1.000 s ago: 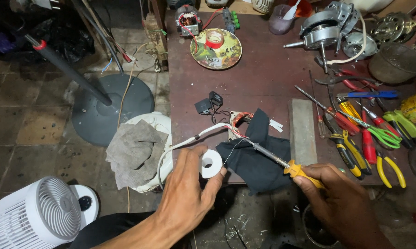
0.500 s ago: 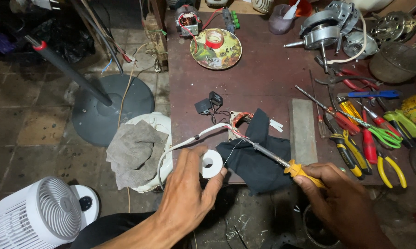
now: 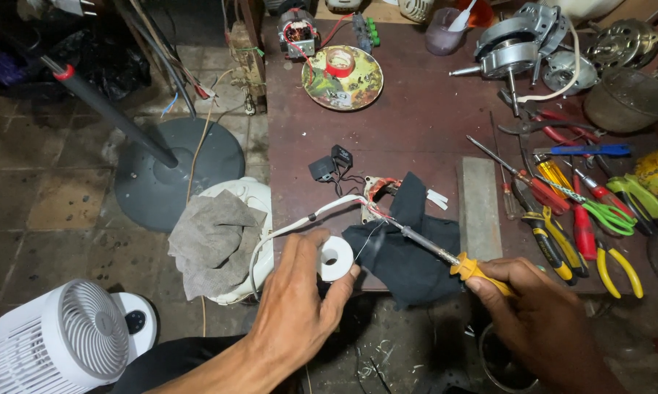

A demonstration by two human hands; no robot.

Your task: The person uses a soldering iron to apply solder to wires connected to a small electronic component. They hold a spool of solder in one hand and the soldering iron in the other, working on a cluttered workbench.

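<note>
**Soldering iron on the joint, solder spool held close**

Right hand (image 3: pixel 544 321), at five o'clock in the view, is wrapped tight around the yellow handle of the soldering iron (image 3: pixel 445 253), shaft angled up toward eleven o'clock so the tip meets the wires at the small motor coil (image 3: pixel 378 191) near the middle of the dark red table (image 3: pixel 416 124). Left hand (image 3: pixel 300 292), at six o'clock, pinches a white solder spool (image 3: pixel 336 258) between thumb and fingers, a thin strand running up to the tip, seemingly to feed the joint. A dark cloth (image 3: pixel 405 248) lies under the iron, draped over the coil, likely shielding the tabletop. A white cable (image 3: pixel 300 222) trails off toward nine o'clock. Pliers and screwdrivers (image 3: pixel 584 211) wait at three o'clock, within reach.
</note>
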